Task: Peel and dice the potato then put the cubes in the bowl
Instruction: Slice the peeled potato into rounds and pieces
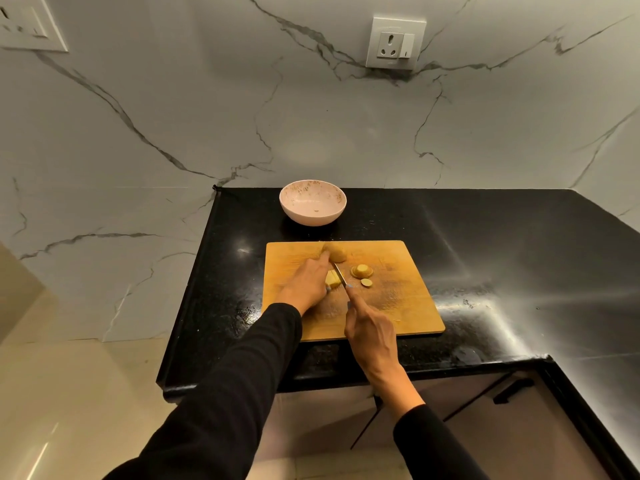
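A wooden cutting board (398, 299) lies on the black counter. My left hand (308, 282) rests on a yellow potato piece (333, 280) and steadies it, fingers reaching toward a larger potato chunk (336, 252) at the board's far edge. My right hand (372, 336) grips a knife (341, 276), its blade against the right side of the held piece. Two round potato slices (362, 271) (366, 283) lie just right of the blade. A pale pink speckled bowl (312, 206) stands behind the board, with nothing visible in it.
The black counter (485, 258) spreads to the right and wraps into a corner. Its left edge (187, 299) drops off to a tiled floor. A marble wall with a socket (394, 43) rises behind. Cabinet doors with a handle (512, 391) sit below the front edge.
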